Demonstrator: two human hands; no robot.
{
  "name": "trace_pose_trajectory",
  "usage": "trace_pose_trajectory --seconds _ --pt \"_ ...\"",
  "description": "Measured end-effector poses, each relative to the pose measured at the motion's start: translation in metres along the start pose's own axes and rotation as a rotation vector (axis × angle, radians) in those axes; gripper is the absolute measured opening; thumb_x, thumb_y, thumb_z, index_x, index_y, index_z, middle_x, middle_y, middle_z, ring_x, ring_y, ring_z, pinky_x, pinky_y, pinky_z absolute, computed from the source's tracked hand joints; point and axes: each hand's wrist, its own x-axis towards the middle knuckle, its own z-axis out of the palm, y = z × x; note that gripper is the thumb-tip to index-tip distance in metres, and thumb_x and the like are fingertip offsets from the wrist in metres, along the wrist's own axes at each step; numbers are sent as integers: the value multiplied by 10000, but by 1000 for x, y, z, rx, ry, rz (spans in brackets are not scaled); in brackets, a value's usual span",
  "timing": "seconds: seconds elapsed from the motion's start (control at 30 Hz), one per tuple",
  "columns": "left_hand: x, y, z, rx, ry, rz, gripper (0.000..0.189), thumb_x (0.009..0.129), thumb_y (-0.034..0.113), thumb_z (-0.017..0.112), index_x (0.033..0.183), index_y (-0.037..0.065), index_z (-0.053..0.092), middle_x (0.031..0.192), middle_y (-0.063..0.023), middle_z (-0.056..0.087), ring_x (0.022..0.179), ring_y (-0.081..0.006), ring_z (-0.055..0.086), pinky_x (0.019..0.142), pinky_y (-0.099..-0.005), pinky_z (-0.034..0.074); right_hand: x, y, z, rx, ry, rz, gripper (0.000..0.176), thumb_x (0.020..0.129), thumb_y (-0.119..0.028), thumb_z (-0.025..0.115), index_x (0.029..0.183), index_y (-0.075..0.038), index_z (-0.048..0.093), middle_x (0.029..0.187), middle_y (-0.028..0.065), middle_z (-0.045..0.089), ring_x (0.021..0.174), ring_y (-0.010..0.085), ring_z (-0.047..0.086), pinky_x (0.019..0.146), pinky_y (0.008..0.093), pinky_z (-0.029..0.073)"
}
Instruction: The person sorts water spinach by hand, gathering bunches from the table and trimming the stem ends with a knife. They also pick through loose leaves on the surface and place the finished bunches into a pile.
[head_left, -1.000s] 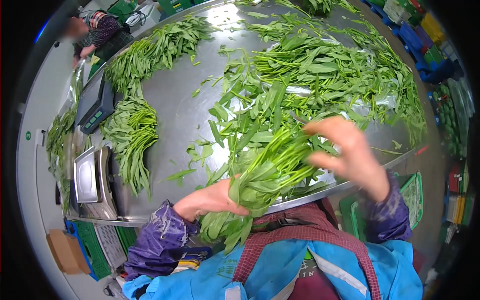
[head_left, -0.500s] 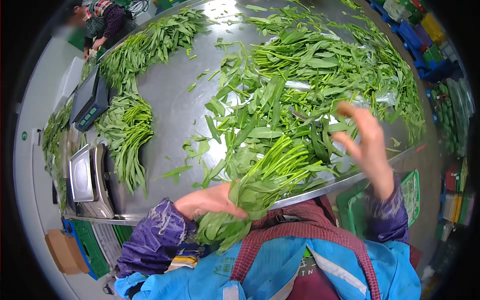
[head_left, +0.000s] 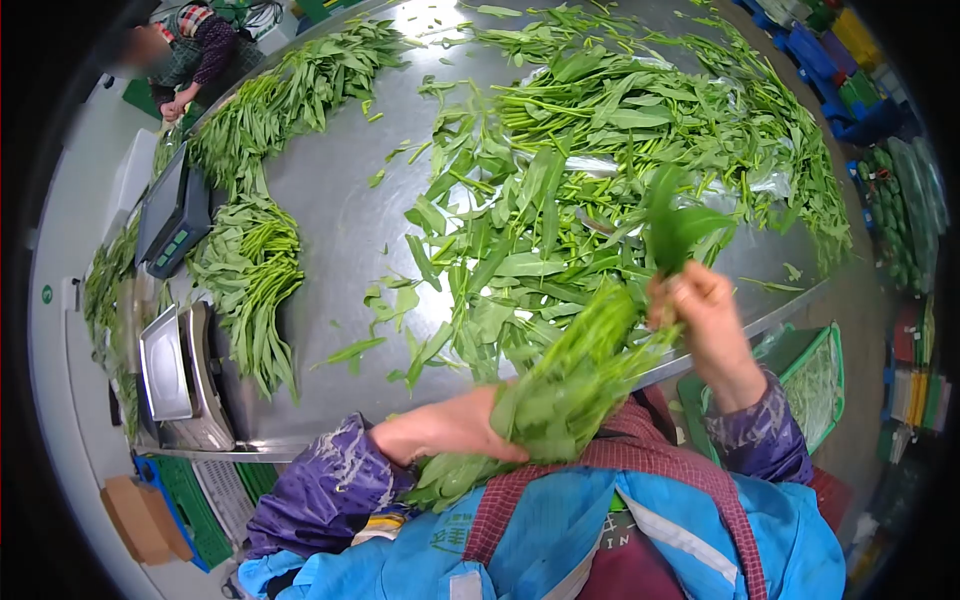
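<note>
A bundle of leafy green stems (head_left: 575, 385) is gripped by my left hand (head_left: 455, 425) over the table's front edge, its stem ends pointing up and right, slightly blurred. My right hand (head_left: 705, 315) is closed on a small sprig of green leaves (head_left: 675, 225), right beside the bundle's stem ends. Beyond both hands, a loose pile of the same greens (head_left: 620, 120) spreads over the metal table (head_left: 345, 190), with some clear plastic among it. A neat bunch of greens (head_left: 255, 260) lies on the left, below a longer row of greens (head_left: 300, 95).
Two scales, one dark (head_left: 175, 215) and one silver (head_left: 170, 365), stand at the left edge. A person (head_left: 195, 50) works at the upper left. A green crate (head_left: 815, 390) is at the lower right, a cardboard box (head_left: 145, 515) at the lower left.
My right hand has moved down and left and closed on a sprig; before, it was open over the pile. My left hand has shifted slightly right with the bundle, which is tilted more upright.
</note>
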Motion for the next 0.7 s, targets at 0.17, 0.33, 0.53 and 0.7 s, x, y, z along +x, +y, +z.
trace_pose_trajectory --seconds 0.17,0.33,0.53,0.7 --pt "-2 -20 2 -77 -1 27 726 696 32 714 1314 18 333 1234 -83 499 1127 -147 440 975 -292 333 27 2 -116 -878 362 -123 281 815 -176 606 1038 -11 561 749 57 594 615 140 546 563 255 453" --pt "2 -2 -4 -88 -39 -4 720 698 51 719 1308 20 337 1243 -79 490 1133 -147 432 981 -295 327 15 -23 -33 -1282 53 -632 553 621 -137 735 1134 -65 542 1086 120 565 1017 275 522 863 359 407" --pt "7 5 -5 16 -49 44 666 646 29 708 1232 14 393 1160 -83 519 1057 -160 474 947 -300 363 5 8 43 -916 -573 -675 290 719 -109 661 987 -47 567 906 88 607 854 245 592 726 352 472" --pt "2 2 -8 135 -53 70 778 678 124 747 1304 7 301 1229 -97 488 1118 -153 433 978 -298 321 22 -30 -18 -152 153 -183 88 901 -117 466 948 -73 525 579 -60 417 440 8 318 372 150 232"
